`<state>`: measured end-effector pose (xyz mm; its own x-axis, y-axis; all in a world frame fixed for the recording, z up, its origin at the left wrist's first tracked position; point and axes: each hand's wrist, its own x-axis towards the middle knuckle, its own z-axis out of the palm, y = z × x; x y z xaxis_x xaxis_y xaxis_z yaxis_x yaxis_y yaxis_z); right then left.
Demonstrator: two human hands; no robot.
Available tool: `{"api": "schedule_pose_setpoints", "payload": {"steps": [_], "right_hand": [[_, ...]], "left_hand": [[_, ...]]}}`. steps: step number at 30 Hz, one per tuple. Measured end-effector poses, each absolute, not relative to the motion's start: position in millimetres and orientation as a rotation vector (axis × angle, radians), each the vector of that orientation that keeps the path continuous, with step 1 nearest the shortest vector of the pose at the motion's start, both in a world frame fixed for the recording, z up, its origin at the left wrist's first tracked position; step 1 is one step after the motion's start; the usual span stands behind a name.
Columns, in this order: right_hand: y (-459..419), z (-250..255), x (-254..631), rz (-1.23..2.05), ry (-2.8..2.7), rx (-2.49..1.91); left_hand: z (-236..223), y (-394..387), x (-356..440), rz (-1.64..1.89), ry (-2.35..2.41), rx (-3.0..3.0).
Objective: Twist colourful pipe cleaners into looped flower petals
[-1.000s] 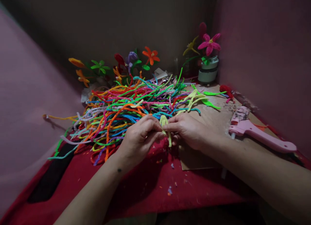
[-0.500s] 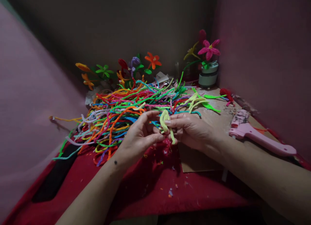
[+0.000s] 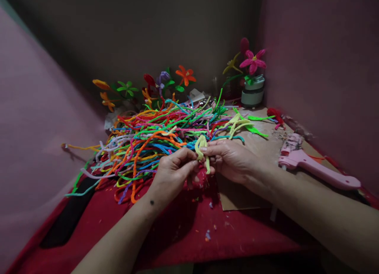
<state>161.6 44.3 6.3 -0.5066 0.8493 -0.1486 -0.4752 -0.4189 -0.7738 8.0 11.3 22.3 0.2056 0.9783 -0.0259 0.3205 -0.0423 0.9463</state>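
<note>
Fingers of my right hand (image 3: pixel 233 159) are clamped on a yellow stem (image 3: pixel 197 148), thumb on top of its loop, and those of my left hand (image 3: pixel 171 173) pinch the loop's lower end from the eight-o'clock side. Through the head view I see the stem held up mid-picture over the worktop (image 3: pixel 183 242), loop toward twelve, loose tail hanging toward six. From there the pile (image 3: pixel 154 141) spreads toward ten o'clock, the glue gun (image 3: pixel 322 171) lies at three and the cardboard's (image 3: pixel 239 201) near edge at four. I judge the step in hand to be bending the loop to shape; the next move seems to call for a steady right pinch and small, gentle left-hand turns.
</note>
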Motion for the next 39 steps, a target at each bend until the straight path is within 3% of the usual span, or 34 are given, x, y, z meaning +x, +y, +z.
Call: {"api": "schedule_pose_setpoints", "payload": {"steps": [7,18,27,34,39], "right_hand": [[42,5,159,1.984,-0.893,-0.752],[42,2,158,1.999,-0.884,-0.735],[41,3,158,1.919,-0.940,-0.764],[36,8,159,1.882,-0.980,-0.793],[37,6,159,1.928,-0.977,-0.801]], "left_hand": [[30,15,7,0.571,1.286,1.419],[33,23,-5,0.352,1.219,1.435],[23,22,1,0.793,1.016,1.259],[12,21,8,0.920,0.862,1.006],[13,22,6,0.820,0.916,1.054]]}}
